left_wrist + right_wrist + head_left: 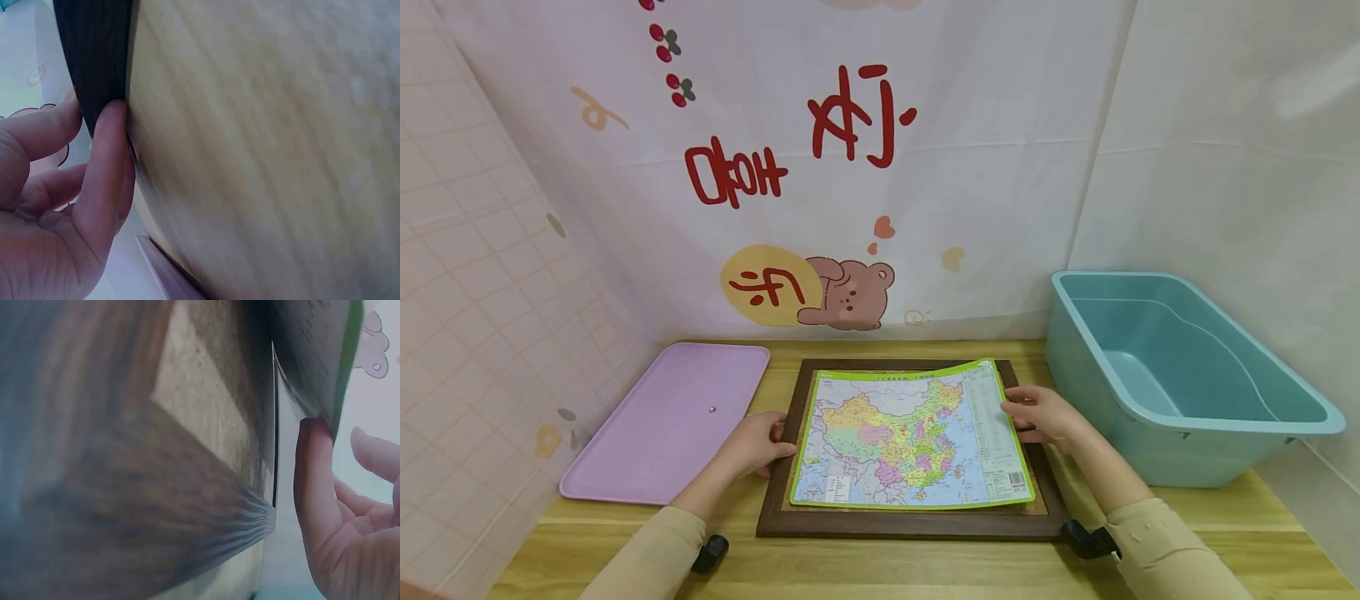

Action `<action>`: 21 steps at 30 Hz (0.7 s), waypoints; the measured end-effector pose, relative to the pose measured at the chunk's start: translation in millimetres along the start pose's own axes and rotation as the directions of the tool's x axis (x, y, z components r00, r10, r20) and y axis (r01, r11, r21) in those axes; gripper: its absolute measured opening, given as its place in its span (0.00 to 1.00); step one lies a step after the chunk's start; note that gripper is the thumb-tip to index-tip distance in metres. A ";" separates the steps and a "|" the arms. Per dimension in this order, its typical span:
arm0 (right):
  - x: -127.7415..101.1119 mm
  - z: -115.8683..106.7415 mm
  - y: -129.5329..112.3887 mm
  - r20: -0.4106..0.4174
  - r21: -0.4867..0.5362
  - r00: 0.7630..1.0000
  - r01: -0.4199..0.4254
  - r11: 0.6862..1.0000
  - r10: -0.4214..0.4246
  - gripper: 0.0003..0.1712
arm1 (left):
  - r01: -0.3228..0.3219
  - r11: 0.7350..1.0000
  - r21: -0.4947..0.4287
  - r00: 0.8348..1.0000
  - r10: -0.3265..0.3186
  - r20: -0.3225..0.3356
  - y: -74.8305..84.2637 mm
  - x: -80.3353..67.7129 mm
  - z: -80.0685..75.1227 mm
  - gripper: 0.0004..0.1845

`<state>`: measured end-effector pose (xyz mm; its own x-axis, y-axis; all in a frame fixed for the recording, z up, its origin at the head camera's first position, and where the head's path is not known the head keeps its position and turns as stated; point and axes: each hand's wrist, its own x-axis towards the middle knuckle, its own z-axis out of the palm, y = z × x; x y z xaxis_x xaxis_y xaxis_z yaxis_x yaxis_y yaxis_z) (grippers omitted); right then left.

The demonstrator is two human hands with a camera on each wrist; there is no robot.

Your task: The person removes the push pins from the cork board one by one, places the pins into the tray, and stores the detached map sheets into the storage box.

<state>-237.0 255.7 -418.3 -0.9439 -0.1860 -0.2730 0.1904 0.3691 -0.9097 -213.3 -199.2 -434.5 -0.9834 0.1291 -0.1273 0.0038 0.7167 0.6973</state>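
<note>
- My left hand (758,444) is resting against the left rail of the dark wooden frame (910,523); in the left wrist view my thumb (105,169) is pressing on the frame's outer edge with the other fingers loosely curled behind it, pinching the rail, apparently to steady the frame on the wooden table (880,571).
- My right hand (1040,412) is holding the right edge of the map sheet (904,442); in the right wrist view one fingertip (312,434) is sitting under the green border, so the sheet's far edge is lifting and bowing off the cork backing (206,419), which suggests I am raising it out of the frame.
- The map sheet is lying between my two hands, inside the frame, its near edge flat and its far right corner curled upward.
- Just beyond my left fingers, a lilac tray (655,433) is lying flat with a small bead-like thing on it.
- Just past my right fingers, a teal tub (1195,417) is standing, open side up, within easy reach.
</note>
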 end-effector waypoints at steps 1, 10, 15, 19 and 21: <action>-0.2 0.5 0.0 0.002 0.005 1.000 0.001 1.000 -0.001 0.36 | -0.001 1.000 0.002 1.000 0.001 0.000 0.0 -0.1 0.0 0.32; 1.3 2.0 2.4 0.007 0.030 1.000 0.012 0.999 -0.012 0.29 | -0.006 1.000 0.004 1.000 0.006 0.001 -1.4 1.9 0.6 0.32; 1.8 2.5 3.8 0.015 0.020 0.999 0.029 0.999 -0.029 0.27 | -0.006 1.000 -0.001 1.000 0.006 0.000 -3.3 3.8 1.7 0.33; 2.3 2.4 4.5 0.025 0.026 0.999 0.042 0.999 -0.042 0.25 | -0.002 1.000 -0.009 1.000 0.002 -0.003 -3.4 4.2 1.9 0.33; 2.2 2.4 4.4 0.025 0.024 0.999 0.045 0.999 -0.045 0.24 | -0.001 1.000 -0.007 1.000 0.001 -0.003 -3.4 4.5 2.0 0.32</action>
<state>-237.6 254.7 -423.6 -0.9445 -0.2253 -0.2393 0.1545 0.3382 -0.9283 -217.4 -199.7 -438.9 -0.9839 0.1280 -0.1243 0.0038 0.7115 0.7027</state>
